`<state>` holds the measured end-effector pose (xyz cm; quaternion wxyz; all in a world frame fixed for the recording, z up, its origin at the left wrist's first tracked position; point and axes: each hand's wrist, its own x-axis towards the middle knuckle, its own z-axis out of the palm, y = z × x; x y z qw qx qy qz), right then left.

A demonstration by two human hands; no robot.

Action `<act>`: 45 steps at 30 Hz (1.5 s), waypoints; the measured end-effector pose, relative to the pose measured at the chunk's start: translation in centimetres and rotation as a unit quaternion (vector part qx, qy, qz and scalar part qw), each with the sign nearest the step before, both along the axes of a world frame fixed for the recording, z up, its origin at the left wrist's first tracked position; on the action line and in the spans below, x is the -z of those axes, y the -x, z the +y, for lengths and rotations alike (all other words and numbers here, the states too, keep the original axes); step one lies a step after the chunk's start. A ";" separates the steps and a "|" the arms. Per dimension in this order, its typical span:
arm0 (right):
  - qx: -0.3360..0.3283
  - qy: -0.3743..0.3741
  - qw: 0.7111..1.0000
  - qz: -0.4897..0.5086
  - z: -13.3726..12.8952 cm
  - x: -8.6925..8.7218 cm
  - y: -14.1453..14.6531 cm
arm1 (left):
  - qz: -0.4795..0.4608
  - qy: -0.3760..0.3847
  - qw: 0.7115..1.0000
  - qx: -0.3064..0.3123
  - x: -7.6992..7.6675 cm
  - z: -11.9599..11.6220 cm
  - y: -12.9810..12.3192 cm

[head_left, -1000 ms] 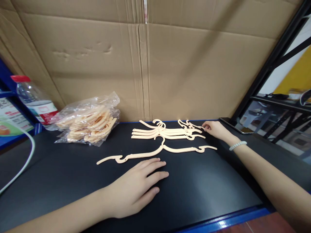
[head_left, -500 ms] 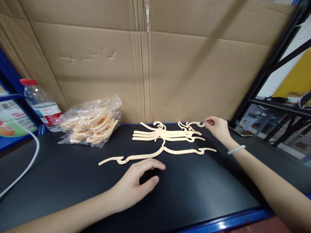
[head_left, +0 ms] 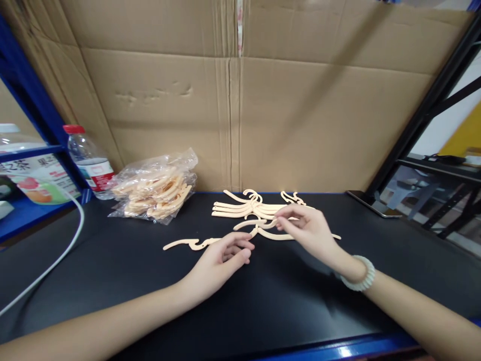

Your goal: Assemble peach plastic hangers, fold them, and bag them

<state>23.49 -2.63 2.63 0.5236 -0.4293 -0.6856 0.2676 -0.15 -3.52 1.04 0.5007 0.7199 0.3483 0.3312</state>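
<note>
My right hand [head_left: 310,228] pinches a small, curved cream hanger piece [head_left: 248,223] by its right end, holding it over the middle of a hanger. That unfolded hanger [head_left: 273,235] lies on the black tabletop, its hook towards the back. Beside its left arm, my left hand [head_left: 225,260] has its fingers loosely curled and the thumb apart, with nothing visible in it. Fingers cover part of that arm; whether they touch it I cannot tell. Behind lies a row of similar hangers [head_left: 229,214], partly hidden by my right hand. Loose curved pieces [head_left: 291,198] lie at the back right.
A clear plastic bag [head_left: 158,193] full of cream hanger parts lies at the back left. Beside it stands a red-capped bottle [head_left: 98,173]. A white cable [head_left: 77,240] crosses the left side. Cardboard [head_left: 169,125] walls the back; a flat dark device [head_left: 372,204] lies at the right.
My right hand has moved left and nearer from the back right, bringing the curved hanger piece over the hanger. My left hand's thumb and fingers have come closer together. The view has shifted slightly.
</note>
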 end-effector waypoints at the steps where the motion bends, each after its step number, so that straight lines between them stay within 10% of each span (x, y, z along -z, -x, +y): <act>1: -0.027 0.013 1.000 -0.002 -0.4 0.3 0.7 | -0.005 0.005 1.000 -0.011 0.1 0.0 -0.1; 10: -0.130 0.102 0.985 0.039 -1.1 2.0 2.8 | -0.026 -0.011 0.999 -0.033 -0.1 -0.4 -0.7; 18: 0.029 -0.059 0.975 -0.213 2.6 1.2 -2.9 | -0.057 0.043 0.996 -0.052 0.2 -0.3 -0.4; 25: 0.073 -0.042 0.927 -0.364 5.4 2.4 -6.3 | -0.069 0.028 0.996 -0.049 0.5 0.0 0.0; 45: 0.054 -0.111 0.947 -0.297 4.3 0.9 -6.9 | -0.182 0.111 0.953 -0.217 -1.6 0.9 1.2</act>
